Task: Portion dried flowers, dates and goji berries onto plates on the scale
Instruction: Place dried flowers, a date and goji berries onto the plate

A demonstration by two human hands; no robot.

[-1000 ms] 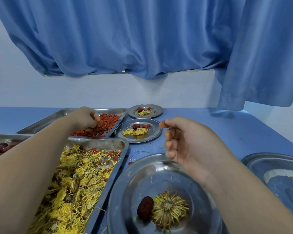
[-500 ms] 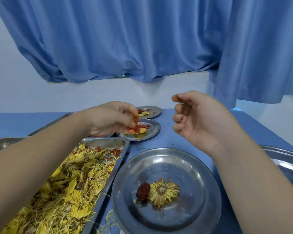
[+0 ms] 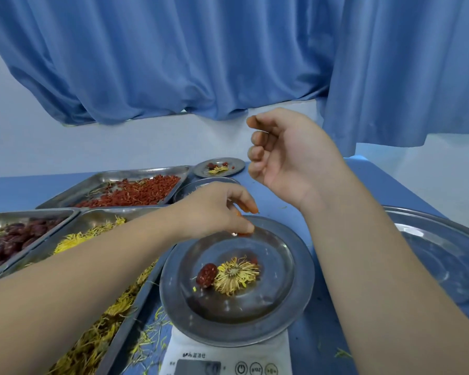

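A round steel plate sits on a white scale. On it lie one dark red date and a yellow dried flower, with a red berry just behind the flower. My left hand hovers over the plate's far rim and pinches several goji berries in its fingertips. My right hand is raised above the table, fingers loosely curled, holding nothing. Trays at the left hold goji berries, dates and dried flowers.
Two small filled plates stand behind, the far one in full view, the nearer one partly behind my left hand. A large steel plate lies at the right. Flower strands litter the blue table. Blue curtains hang behind.
My left hand has carried a pinch of goji berries from the berry tray over to the plate on the scale. My right hand has risen higher.
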